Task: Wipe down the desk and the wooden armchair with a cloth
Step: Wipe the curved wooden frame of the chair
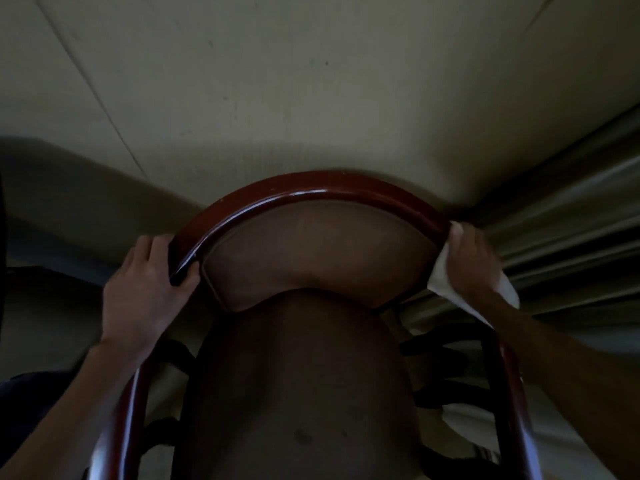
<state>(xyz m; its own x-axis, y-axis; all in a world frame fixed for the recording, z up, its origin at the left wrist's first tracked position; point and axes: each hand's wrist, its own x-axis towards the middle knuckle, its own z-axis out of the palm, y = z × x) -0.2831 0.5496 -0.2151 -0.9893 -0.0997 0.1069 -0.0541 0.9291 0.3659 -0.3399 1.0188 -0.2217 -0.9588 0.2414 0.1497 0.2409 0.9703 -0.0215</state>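
Observation:
The wooden armchair point(311, 190) fills the middle of the head view, seen from above: a glossy dark red curved top rail, a brown padded backrest and a brown seat below it. My left hand point(145, 282) grips the left end of the curved rail, fingers wrapped around the wood. My right hand point(472, 261) presses a white cloth point(443, 277) against the right end of the rail, and the cloth hangs out below the hand. The desk is not in view.
A pale wall point(277, 81) stands directly behind the chair. Grey-green curtain folds point(571, 209) hang at the right, close to my right hand. The armrests run down both sides of the seat toward me. A dark edge shows at the far left.

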